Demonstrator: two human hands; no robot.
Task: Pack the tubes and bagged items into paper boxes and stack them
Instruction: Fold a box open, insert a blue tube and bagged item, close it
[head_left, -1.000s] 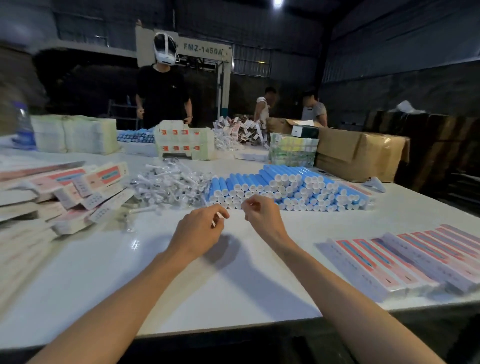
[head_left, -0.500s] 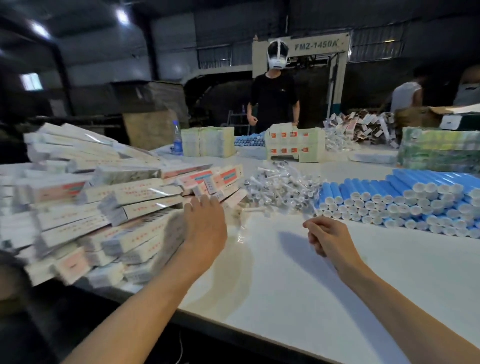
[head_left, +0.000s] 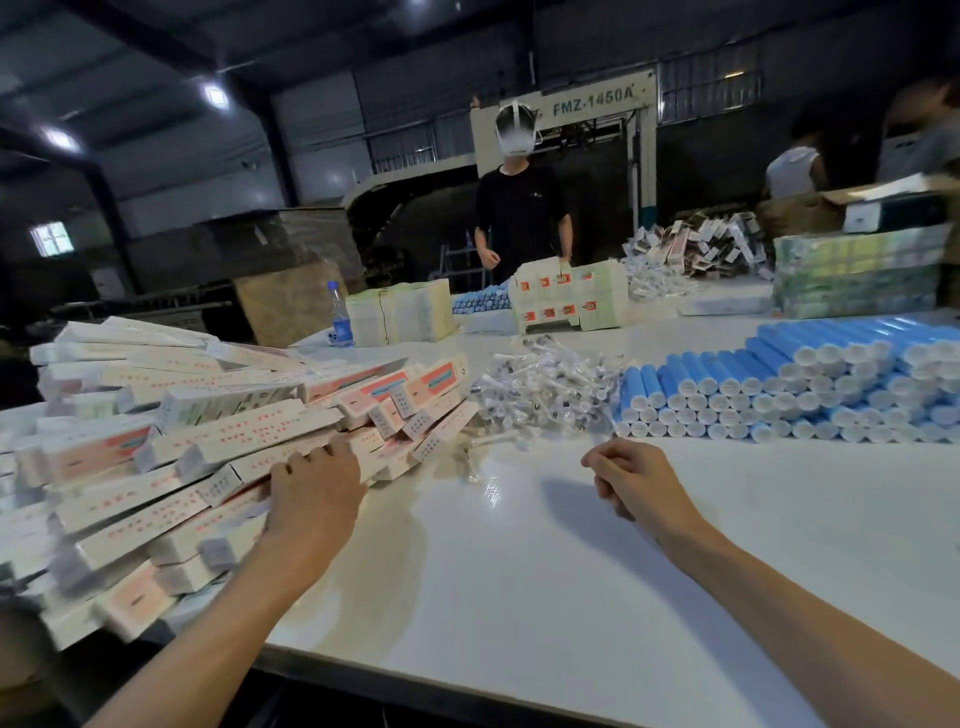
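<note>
Broadly, the white worktop (head_left: 519, 597) shows open surface between the two forearms, from its near edge up to the hands. Along its left edge slumps a heap of paper boxes (head_left: 171, 457), some overhanging that edge. The left hand (head_left: 311, 493) rests on the heap's right flank, fingers (head_left: 293, 465) nearly straight, touching box ends. The right hand (head_left: 631, 483) hovers mid-worktop with fingers curled inward; whether they hold anything cannot be told. Beyond it lie bagged items (head_left: 545, 384) and, towards the right edge, blue tubes (head_left: 779, 384), apart from both hands.
</note>
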